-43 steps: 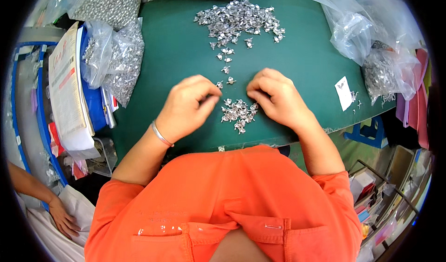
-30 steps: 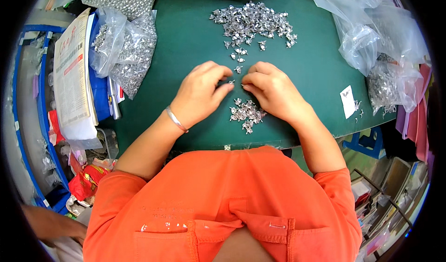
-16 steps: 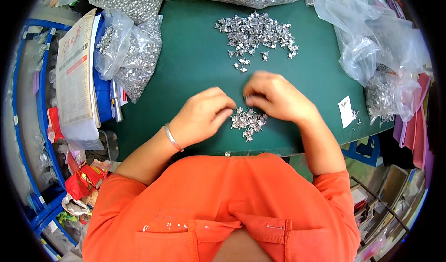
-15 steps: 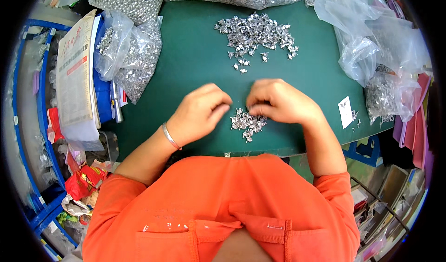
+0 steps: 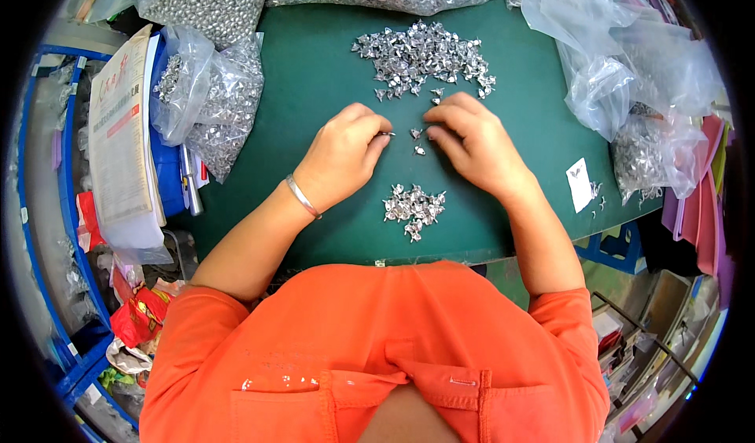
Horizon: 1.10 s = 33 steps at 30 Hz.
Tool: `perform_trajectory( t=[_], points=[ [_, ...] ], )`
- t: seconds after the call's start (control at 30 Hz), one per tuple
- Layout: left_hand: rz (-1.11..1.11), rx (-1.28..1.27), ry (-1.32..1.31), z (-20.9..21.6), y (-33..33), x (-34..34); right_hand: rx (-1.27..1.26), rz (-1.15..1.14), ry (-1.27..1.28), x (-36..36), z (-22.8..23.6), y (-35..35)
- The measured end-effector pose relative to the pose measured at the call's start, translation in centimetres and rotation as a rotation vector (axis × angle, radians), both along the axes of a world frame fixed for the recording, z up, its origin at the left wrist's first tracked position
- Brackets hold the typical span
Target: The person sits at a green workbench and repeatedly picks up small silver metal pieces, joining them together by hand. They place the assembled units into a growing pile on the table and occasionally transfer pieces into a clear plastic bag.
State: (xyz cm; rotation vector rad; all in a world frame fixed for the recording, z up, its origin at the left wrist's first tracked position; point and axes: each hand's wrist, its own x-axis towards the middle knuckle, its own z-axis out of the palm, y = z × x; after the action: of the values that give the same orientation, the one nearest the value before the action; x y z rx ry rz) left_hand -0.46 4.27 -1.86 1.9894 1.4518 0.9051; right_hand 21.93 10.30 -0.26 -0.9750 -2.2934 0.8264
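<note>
A small silvery metal piece [image 5: 388, 133] pokes out from the pinched thumb and forefinger of my left hand [image 5: 340, 150]. Opposite it, my right hand [image 5: 478, 146] has its thumb and forefinger apart, with nothing visible between them. A few loose metal pieces [image 5: 419, 150] lie on the green table [image 5: 314, 73] between the hands, close to the right fingertips. Nearer my body sits a small heap of the same shiny pieces [image 5: 413, 207]. A larger heap [image 5: 425, 54] spreads out beyond the hands.
Clear plastic bags of metal parts [image 5: 224, 105] stand at the left and along the back. Another filled bag [image 5: 653, 152] is at the right, near a white card [image 5: 580, 185]. A newspaper [image 5: 122, 128] leans at the left edge. A blue stool [image 5: 617, 246] shows below the table.
Both hands have moved away from the near heap toward the far one. Loose pieces now lie between them, and a metal piece shows in the left fingertips.
</note>
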Motion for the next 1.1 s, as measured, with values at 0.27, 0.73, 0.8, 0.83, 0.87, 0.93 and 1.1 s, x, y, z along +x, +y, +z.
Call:
perform_trajectory(
  t=[0.27,0.73,0.8,0.83,0.87,0.93,1.1],
  points=[
    [-0.021,0.034,0.017,0.1,-0.3,-0.8,0.135,-0.03,0.013,0.6,-1.4,-1.0],
    [-0.09,0.05,0.056,0.9,-1.8,-0.3,-0.074,-0.282,0.104,4.2,-0.1,-2.0],
    [-0.057,0.089,0.066,0.6,-1.5,-0.1,-0.075,-0.242,0.103,4.0,-0.2,-2.4],
    [-0.078,0.123,0.058,0.2,-1.4,0.0,-0.075,-0.221,0.104,3.7,-0.2,-2.5],
    [-0.107,0.143,0.079,0.3,-1.4,0.0,-0.065,-0.197,0.098,3.4,-0.2,-2.7],
    [-0.167,0.184,0.125,0.6,-1.5,-0.1,-0.046,-0.149,0.09,2.7,-0.5,-3.1],
    [0.093,-0.038,-0.093,0.9,-2.0,-1.6,-0.045,-0.007,-0.013,2.8,0.1,-3.2]
  ],
)
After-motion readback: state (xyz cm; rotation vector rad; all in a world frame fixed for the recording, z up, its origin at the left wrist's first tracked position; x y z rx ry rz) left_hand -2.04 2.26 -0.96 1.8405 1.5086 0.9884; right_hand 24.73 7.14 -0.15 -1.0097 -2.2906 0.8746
